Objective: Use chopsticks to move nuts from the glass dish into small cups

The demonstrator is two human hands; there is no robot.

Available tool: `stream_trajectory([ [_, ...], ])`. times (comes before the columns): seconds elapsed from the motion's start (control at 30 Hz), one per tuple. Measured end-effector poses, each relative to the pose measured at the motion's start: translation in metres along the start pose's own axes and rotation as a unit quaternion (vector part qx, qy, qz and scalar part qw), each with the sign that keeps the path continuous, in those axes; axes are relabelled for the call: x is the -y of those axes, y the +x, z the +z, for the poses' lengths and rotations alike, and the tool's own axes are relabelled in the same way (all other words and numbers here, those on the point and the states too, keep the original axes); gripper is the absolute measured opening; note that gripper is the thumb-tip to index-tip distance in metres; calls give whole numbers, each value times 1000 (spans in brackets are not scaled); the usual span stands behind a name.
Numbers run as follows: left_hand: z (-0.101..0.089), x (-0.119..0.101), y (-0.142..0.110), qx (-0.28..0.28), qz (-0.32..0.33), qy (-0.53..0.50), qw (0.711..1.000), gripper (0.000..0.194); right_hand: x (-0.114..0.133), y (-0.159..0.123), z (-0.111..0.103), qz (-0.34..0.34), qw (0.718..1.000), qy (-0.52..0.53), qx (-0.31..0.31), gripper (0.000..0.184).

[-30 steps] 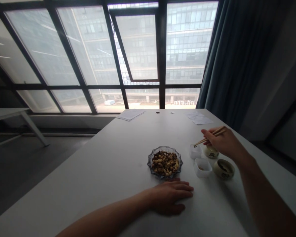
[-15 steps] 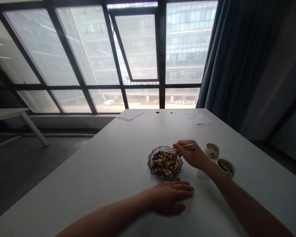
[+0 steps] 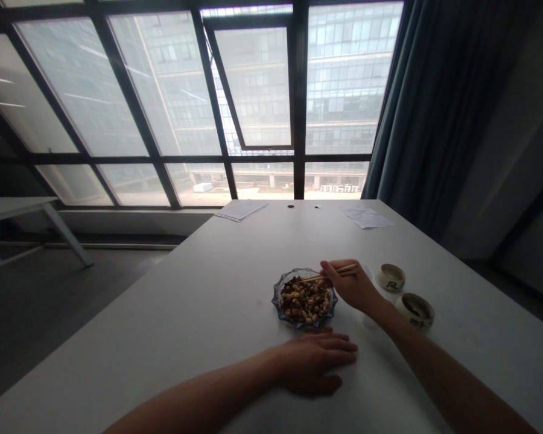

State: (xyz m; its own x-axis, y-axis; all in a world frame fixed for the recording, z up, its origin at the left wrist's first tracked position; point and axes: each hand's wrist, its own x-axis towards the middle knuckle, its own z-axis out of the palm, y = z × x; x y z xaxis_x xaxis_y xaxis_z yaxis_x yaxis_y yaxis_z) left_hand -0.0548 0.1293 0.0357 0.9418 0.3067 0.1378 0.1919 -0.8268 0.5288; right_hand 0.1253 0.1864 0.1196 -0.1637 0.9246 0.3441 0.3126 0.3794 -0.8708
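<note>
A scalloped glass bowl (image 3: pixel 277 304) stands on the white table, filled with a mix of nuts (image 3: pixel 304 301) and darker bits. My right hand (image 3: pixel 350 283) grips a pair of wooden chopsticks (image 3: pixel 317 278), their tips down among the contents at the bowl's upper part. Whether the tips hold a piece is too small to tell. My left hand (image 3: pixel 314 361) lies flat on the table just in front of the bowl, fingers stretched to the right, holding nothing. Two clear plastic containers are mostly hidden behind my right hand and forearm.
Right of my right hand stand two small ceramic bowls, a farther one (image 3: pixel 391 277) with a dark character and a nearer one (image 3: pixel 415 310) with something dark inside. Papers lie at the far left (image 3: pixel 242 210) and far right (image 3: pixel 366 216) of the table (image 3: pixel 199 289).
My right hand has carried the chopsticks left from above the plastic containers to the glass bowl, and the tips have dipped slightly lower since. My left hand has stayed in place.
</note>
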Motion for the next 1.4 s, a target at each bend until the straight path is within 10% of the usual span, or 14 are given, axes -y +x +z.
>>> stream_trajectory([
  [0.5,-4,-4,-1,6,-11,-2,1000,58,30,-2,-124,59,985,-62,-150,41],
  [1.4,-2,-1,0,-5,0,8,1000,59,22,5,-109,55,981,-165,-88,42],
])
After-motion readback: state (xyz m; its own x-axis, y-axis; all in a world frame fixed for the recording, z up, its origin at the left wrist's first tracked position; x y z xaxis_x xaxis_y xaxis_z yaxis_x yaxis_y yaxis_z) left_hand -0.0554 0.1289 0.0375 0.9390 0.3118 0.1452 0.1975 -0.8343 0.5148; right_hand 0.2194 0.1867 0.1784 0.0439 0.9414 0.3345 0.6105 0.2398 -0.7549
